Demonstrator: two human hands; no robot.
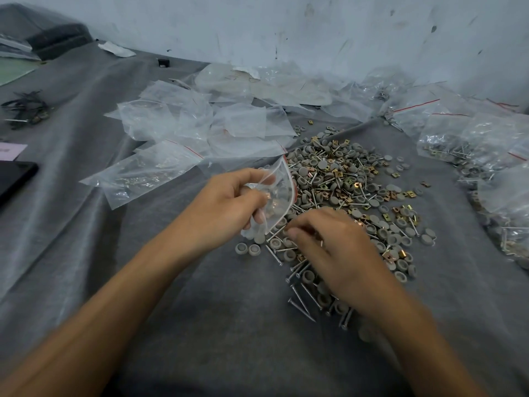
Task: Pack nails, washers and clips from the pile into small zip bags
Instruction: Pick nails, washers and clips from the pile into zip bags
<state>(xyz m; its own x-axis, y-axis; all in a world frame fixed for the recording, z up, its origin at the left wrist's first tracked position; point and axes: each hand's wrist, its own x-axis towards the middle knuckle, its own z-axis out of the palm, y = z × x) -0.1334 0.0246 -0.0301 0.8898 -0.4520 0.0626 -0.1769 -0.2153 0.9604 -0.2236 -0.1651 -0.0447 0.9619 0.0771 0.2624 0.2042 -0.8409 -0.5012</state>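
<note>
A pile [343, 181] of grey round washers, silver nails and brass-coloured clips lies on the grey cloth in front of me. My left hand [229, 204] grips a small clear zip bag [279, 193] with a red seal line, its mouth turned toward the pile; a few grey washers show inside it. My right hand [335, 247] rests on the near edge of the pile, fingers curled down among nails and washers just below the bag. Blur hides whether those fingers pinch a piece.
Empty clear zip bags [200, 121] lie spread behind and left of the pile. Filled bags [472, 144] sit along the right side by the wall. A dark flat object [14, 179] and black ties [25, 110] lie at the far left on the grey cloth [214, 325].
</note>
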